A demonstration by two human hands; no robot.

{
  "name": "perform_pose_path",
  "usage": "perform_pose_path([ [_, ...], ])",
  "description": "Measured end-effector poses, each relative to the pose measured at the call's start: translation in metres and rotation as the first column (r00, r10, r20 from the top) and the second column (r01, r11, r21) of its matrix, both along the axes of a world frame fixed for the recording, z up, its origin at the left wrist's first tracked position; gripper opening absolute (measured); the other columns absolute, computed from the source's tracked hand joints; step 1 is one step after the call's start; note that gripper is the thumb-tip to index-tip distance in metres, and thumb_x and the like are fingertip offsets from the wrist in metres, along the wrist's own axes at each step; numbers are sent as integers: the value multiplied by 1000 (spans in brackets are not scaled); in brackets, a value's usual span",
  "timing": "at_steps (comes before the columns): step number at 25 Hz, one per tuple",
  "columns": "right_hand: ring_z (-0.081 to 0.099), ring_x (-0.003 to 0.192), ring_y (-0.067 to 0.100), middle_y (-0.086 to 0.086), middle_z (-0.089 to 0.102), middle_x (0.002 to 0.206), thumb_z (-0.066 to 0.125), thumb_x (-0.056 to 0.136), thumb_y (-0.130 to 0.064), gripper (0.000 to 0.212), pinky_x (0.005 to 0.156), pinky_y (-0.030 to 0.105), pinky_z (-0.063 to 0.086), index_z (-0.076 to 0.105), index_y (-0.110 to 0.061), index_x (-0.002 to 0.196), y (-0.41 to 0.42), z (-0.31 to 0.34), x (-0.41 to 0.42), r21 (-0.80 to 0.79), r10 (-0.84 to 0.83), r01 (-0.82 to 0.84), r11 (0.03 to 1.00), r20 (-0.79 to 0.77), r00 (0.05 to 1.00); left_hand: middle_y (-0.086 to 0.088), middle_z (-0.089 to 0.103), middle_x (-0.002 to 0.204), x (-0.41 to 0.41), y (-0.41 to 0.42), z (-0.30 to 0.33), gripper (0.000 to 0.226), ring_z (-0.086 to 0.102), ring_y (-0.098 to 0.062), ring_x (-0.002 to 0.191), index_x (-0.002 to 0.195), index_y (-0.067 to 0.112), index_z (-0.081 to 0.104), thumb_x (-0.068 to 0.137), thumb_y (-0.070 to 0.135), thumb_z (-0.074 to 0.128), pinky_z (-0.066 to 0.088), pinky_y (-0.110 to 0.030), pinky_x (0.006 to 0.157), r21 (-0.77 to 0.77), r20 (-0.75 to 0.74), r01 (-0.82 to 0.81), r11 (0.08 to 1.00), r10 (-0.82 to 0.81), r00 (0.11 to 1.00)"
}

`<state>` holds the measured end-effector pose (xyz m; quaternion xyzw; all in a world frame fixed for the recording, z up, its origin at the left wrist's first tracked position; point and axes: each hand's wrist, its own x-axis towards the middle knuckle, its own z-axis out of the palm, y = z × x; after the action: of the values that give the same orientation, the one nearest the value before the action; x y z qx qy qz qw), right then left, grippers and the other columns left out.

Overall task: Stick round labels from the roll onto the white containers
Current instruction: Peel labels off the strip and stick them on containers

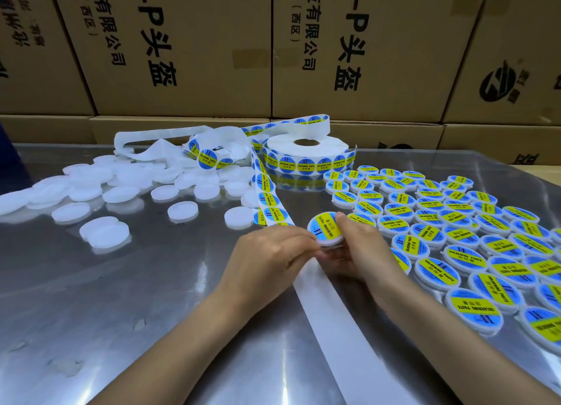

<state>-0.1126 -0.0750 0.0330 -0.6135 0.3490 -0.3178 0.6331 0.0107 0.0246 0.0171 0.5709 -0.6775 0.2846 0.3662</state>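
**A crooked label is the main risk while the container sits tilted between two hands**

Both hands meet over the metal table. The right hand pinches a white container by its rim, thumb on top and fingers beneath, tilting its blue-and-yellow label toward the camera. The left hand has its fingers curled against the container's near edge; whether they press the label down or grip the liner strip running under both hands is hard to tell.

If the label is only tacked, a slip of either thumb could set it off-centre or crease it, and peeling it back may tear it. The strip of unused labels lies just beside the left hand, so a sleeve or wrist could drag it and the label roll behind. The labelled containers crowd the right side; setting this one down carelessly could knock them. Unlabelled containers wait at left.
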Motion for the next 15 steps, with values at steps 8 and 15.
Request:
perform_pose_path([
  [8,65,51,6,-12,64,69,56,91,-37,13,61,30,50,54,-24,89,-23,-14,-11,-543,-275,4,840,-418,866,5,11,159,69,3,-20,72,10,-14,145,150,21,20,91,62,32,14,-46,115,735,-148,-344,584,634,759],
  [15,61,93,22,-7,68,95,48,91,-31,12,69,33,45,58,-27,95,-10,-10,-11,-807,-441,-97,582,-414,796,4,46,98,52,7,-6,40,52,-19,105,110,27,62,91,53,38,24,-44,109,585,116,-570,577,637,763],
])
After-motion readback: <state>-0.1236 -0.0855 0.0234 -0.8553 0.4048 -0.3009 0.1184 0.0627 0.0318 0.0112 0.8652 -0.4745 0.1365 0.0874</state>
